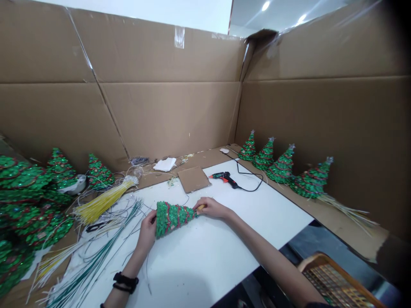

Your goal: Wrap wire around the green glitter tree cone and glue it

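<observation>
A small green sequined tree (175,217) with red garland lies on its side above the white table (192,265), its tip toward the right. My left hand (149,226) is closed around the wide base of the tree. At the tip, my right hand (209,208) pinches a small yellowish-orange object (201,207), whose exact kind I cannot make out. Just beyond the hands lie a square of brown cardboard (194,179) and a black glue gun (226,178) with a red-orange nozzle.
Finished trees with silver stars (282,164) line the right edge. More green trees (22,184) crowd the left, beside yellow strands (104,201), green strands (99,261) and black scissors (95,227). Cardboard walls (173,102) rise behind. A woven basket (337,282) sits lower right.
</observation>
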Demonstrator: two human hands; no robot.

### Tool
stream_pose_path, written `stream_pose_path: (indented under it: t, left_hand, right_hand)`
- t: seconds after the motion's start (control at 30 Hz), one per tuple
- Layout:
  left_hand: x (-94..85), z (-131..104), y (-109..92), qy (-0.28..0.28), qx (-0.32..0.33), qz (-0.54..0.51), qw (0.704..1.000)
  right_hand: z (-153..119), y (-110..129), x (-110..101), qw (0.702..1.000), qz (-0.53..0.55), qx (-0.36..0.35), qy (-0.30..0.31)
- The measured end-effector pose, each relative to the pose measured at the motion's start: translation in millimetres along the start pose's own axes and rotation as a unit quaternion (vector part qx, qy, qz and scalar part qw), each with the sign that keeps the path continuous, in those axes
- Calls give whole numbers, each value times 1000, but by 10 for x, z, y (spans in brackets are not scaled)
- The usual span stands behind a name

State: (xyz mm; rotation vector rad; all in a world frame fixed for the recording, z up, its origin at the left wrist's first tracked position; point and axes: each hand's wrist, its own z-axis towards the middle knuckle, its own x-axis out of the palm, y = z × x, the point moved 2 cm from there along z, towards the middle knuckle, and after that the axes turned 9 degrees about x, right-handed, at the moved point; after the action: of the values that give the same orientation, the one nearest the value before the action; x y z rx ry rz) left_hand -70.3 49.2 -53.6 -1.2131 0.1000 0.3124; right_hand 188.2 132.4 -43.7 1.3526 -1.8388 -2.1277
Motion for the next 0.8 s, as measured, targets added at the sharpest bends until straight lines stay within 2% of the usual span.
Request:
stream_pose_path:
  t: [0.2, 0.33, 0.5, 0.8]
  left_hand:
    - [0, 3, 117, -16, -26, -34, 999]
    - [3, 9, 85, -18, -37, -22, 999]
    - [20, 15, 26, -27, -57, -74, 995]
    - [18, 31, 84, -39, -55, -79, 995]
  right_hand:
    - [20, -35, 10, 999, 51, 4, 7]
    - [39, -74, 22, 997, 77, -3, 15]
    - [92, -170, 49, 995, 88, 7, 39]
    - [104, -200, 57, 995, 89, 2, 52]
